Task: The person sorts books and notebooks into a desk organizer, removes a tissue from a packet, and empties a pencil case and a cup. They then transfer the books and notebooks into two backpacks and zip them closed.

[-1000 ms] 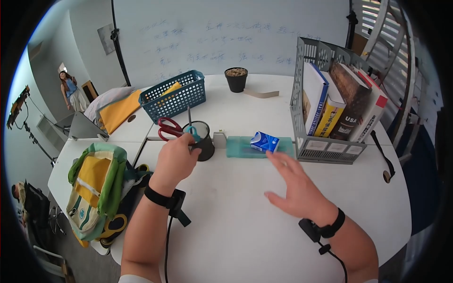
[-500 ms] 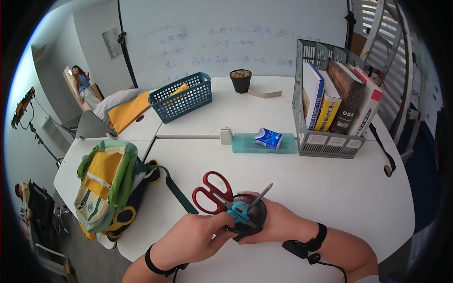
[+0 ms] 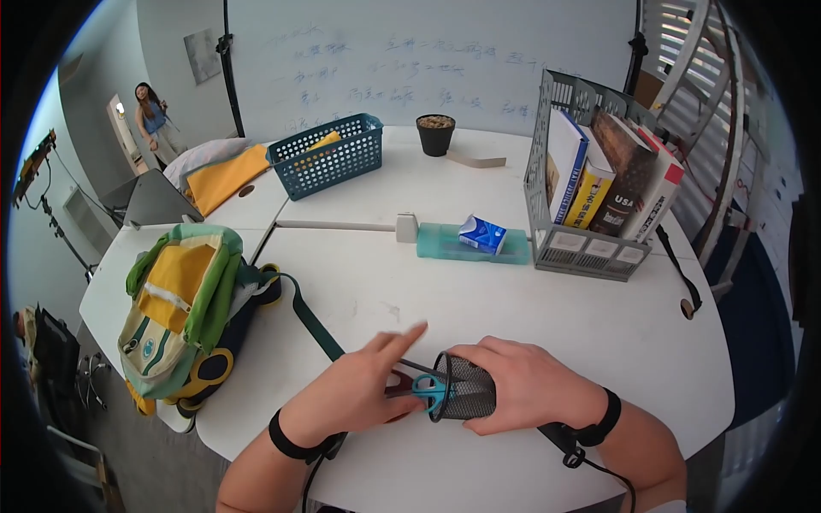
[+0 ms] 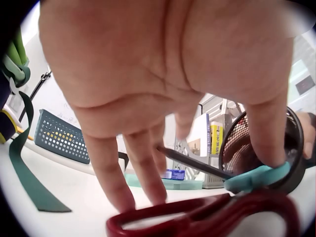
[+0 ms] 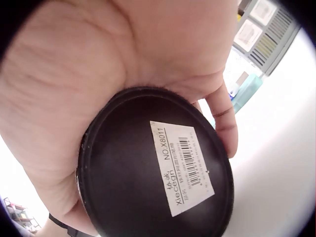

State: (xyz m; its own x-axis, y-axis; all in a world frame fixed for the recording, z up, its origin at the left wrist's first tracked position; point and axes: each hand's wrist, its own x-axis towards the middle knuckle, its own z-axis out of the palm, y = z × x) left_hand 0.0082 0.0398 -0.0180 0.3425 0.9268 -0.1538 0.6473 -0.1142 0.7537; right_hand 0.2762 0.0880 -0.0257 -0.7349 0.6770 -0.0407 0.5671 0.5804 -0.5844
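Observation:
A black mesh pen cup (image 3: 469, 392) lies tipped on its side above the table, its mouth towards the left hand. My right hand (image 3: 539, 385) grips it round the body; the right wrist view shows its black base with a white barcode label (image 5: 181, 168). At the mouth my left hand (image 3: 346, 393) is spread, fingers mostly straight, with the thumb against the teal handle of small scissors (image 4: 256, 177). Large red-handled scissors (image 4: 197, 217) stick out below the left palm. A dark pencil (image 4: 195, 164) also pokes from the cup towards the left fingers.
A green and yellow backpack (image 3: 175, 299) lies left, its dark green strap (image 3: 312, 321) reaching towards the left hand. Behind stand a teal basket (image 3: 329, 167), a potted plant (image 3: 435, 137) and a grey book rack (image 3: 590, 261). A blue-white packet (image 3: 481, 234) rests on a teal case (image 3: 436, 242).
The pen cup came from the back of the table to the front, into the right hand, then tipped from upright onto its side. The left hand's fingers have spread beside the scissors.

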